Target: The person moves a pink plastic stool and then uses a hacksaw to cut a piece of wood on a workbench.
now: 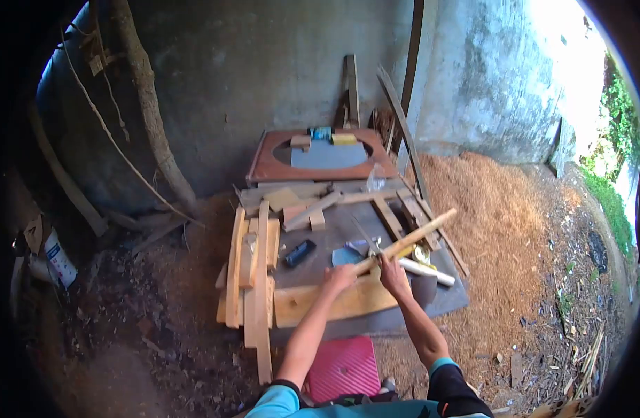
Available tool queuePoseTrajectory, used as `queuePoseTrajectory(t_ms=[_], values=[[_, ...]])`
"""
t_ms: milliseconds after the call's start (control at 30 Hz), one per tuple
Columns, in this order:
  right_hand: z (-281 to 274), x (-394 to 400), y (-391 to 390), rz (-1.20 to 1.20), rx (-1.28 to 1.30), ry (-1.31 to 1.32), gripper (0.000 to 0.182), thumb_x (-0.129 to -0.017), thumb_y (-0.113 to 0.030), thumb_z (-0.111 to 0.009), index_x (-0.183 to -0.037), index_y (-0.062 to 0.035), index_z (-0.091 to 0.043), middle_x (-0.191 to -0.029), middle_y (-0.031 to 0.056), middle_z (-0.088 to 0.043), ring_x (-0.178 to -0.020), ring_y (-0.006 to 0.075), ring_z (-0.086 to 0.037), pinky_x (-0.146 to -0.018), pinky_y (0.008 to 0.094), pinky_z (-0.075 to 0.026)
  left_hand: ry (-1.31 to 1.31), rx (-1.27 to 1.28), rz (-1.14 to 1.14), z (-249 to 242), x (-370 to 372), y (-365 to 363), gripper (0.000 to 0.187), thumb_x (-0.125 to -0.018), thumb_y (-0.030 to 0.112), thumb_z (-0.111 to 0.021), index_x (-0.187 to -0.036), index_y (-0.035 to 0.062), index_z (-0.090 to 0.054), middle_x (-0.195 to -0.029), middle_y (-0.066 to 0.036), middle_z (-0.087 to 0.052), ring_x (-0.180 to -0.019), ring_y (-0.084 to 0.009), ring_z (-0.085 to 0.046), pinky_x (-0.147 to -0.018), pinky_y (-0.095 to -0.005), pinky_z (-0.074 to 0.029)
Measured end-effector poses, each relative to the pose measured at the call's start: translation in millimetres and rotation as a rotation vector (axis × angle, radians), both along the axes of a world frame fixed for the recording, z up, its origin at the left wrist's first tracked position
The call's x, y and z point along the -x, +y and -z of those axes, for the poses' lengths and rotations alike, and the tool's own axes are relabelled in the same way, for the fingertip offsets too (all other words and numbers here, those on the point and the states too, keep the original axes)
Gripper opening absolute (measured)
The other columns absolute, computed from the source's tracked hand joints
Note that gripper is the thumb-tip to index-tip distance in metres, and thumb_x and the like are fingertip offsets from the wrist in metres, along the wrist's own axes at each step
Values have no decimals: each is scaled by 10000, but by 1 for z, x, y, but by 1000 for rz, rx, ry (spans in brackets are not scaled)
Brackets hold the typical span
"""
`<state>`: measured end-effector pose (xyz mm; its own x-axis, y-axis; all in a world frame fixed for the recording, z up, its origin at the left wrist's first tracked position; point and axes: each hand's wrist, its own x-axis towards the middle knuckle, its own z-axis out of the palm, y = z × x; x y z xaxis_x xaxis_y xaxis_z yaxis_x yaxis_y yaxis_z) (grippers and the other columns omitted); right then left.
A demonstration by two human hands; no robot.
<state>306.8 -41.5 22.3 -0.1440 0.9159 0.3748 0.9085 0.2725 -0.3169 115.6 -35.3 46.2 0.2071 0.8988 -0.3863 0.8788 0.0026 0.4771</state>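
My left hand (339,277) is closed around the near end of a pale wooden strip (426,229), which slants up to the right over the workbench. My right hand (393,274) is closed at the same strip, a little further along; its fingertips are partly hidden. Just beyond the right fingers lies a small metal part with a thin, dark, blade-like piece (362,230), too small to name. A curved wooden board (334,304) lies on the bench below both hands. Beside the right hand rests a white rod (426,272), near a round yellowish tape-like item (421,253).
The dark workbench (438,301) carries long planks (262,299) at left, a dark blue box-like item (300,253) and wood offcuts. Behind stands a brown panel with an oval opening (264,157). A pink stool (343,369) is below me; sawdust (487,209) is heaped right.
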Motion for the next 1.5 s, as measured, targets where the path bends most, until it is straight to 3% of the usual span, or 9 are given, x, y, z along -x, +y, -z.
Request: queuePoseTrajectory(t_ms=[67, 167, 367, 433, 900, 1100, 1200, 1333, 1500], values=[[8, 1, 6, 83, 90, -6, 467, -806, -66, -468, -1259, -145, -384, -716, 221, -563, -658, 418, -555, -570, 528, -413, -60, -101, -30, -2, 5, -1, 500, -758, 365, -610, -1222, 198, -528, -1176, -139, -572, -1101, -314, -535, -969, -514, -346], [5, 8, -2, 44, 154, 174, 521, -791, -13, -461, -1287, -108, -333, -786, 255, -573, -687, 436, -553, -595, 534, -402, -257, -143, 34, 23, 18, 2, 498, -781, 344, -573, -1244, 175, -504, -1118, -147, -596, -1009, -323, -582, -861, -409, -466], [48, -4, -1, -48, 41, 429, 672, -678, 73, -467, -1315, -106, -350, -910, 234, -588, -766, 402, -563, -635, 460, -432, -214, -267, 14, 38, 18, -3, 510, -812, 348, -549, -1281, 174, -448, -1205, -139, -546, -1104, -326, -522, -913, -449, -418], [30, 10, -15, 114, 67, 154, 616, -715, 68, -454, -1307, -86, -384, -965, 234, -556, -753, 390, -541, -622, 446, -435, -240, -227, -23, 16, 17, -14, 427, -805, 325, -553, -1206, 183, -515, -1087, -172, -596, -981, -366, -577, -813, -459, -466], [21, 9, -21, 15, 26, 450, 561, -783, 38, -470, -1313, -115, -369, -1015, 210, -548, -792, 384, -560, -656, 439, -437, -83, -424, 117, 25, 16, -12, 483, -862, 362, -499, -1258, 100, -407, -1185, -133, -542, -1085, -347, -514, -869, -464, -426], [28, 6, -18, -7, 3, 445, 557, -781, 20, -472, -1314, -100, -365, -962, 212, -551, -782, 382, -561, -655, 450, -435, -45, -369, 167, 19, 16, -5, 410, -865, 361, -497, -1098, 33, -414, -1074, -182, -578, -975, -393, -552, -788, -489, -441], [35, 4, -18, -19, 4, 493, 572, -767, 25, -461, -1315, -115, -371, -924, 203, -558, -781, 370, -567, -655, 449, -431, 1, 10, 340, 6, 21, 22, 403, -880, 361, -476, -1060, 8, -401, -976, -234, -594, -909, -407, -576, -754, -472, -454], [25, 2, -13, -11, 97, 536, 579, -767, 59, -420, -1317, -116, -368, -827, 189, -573, -754, 343, -568, -665, 423, -434, 59, 95, 498, 8, 0, 55, 758, -769, 526, -584, -1199, -41, -323, -909, -264, -599, -858, -362, -603, -749, -435, -470], [31, 0, -29, -49, 0, 666, 504, -811, 81, -393, -1299, -41, -353, -789, 149, -557, -694, 272, -555, -639, 355, -436, 53, -618, 292, 18, -10, -9, 1054, -563, 615, -713, -1272, -47, -300, -1047, -233, -533, -837, -413, -589, -702, -477, -498]])
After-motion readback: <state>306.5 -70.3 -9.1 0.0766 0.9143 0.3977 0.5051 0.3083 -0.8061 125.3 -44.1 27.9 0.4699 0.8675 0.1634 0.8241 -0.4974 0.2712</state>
